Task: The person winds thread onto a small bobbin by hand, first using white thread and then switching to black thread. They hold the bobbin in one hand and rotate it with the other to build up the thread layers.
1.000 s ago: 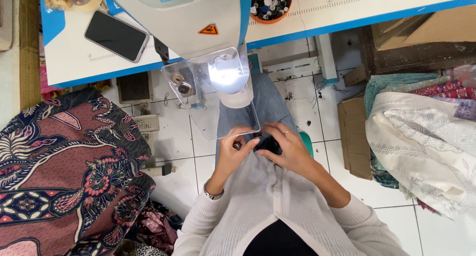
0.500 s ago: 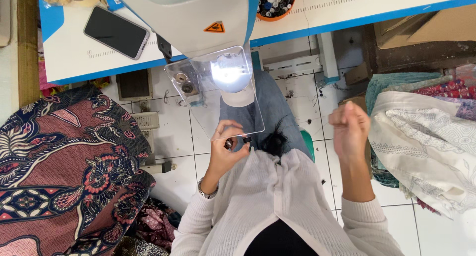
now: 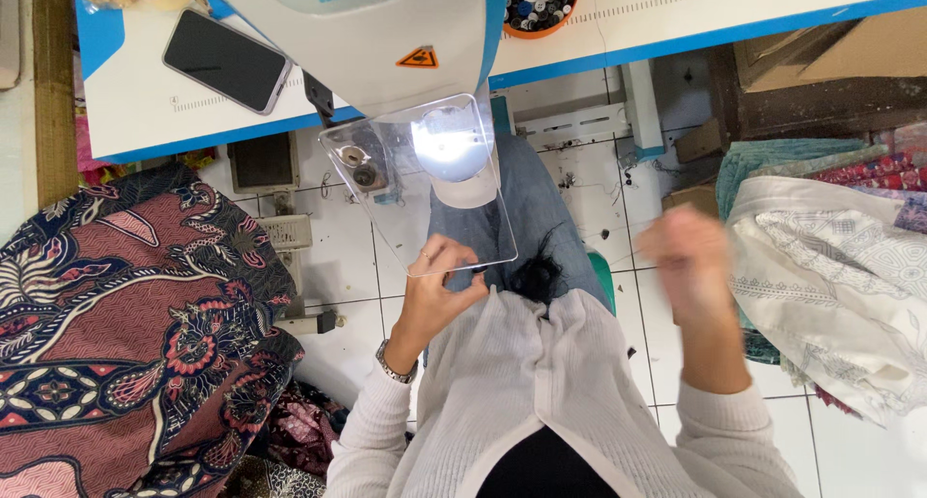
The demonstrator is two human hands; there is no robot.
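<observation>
While the left hand (image 3: 436,288) pinches the dark piece (image 3: 526,276) at the near edge of the clear guard plate (image 3: 425,184), the right hand (image 3: 688,257), blurred, grip unreadable, should draw steadily, away from the white machine (image 3: 367,25).

Materials and finishes, as I see them from the head view.
I log: clear guard plate (image 3: 425,194), glossy see-through plastic, smooth; machine head (image 3: 386,35), smooth off-white casing with a slight sheen; phone (image 3: 227,61), glossy black face; tabletop (image 3: 753,11), smooth matt white, blue edge; batik cloth (image 3: 126,334), matt woven print; wristwatch (image 3: 394,366), shiny metal band; sweater (image 3: 541,392), fine ribbed matt knit; floor tiles (image 3: 357,257), glazed white.
</observation>
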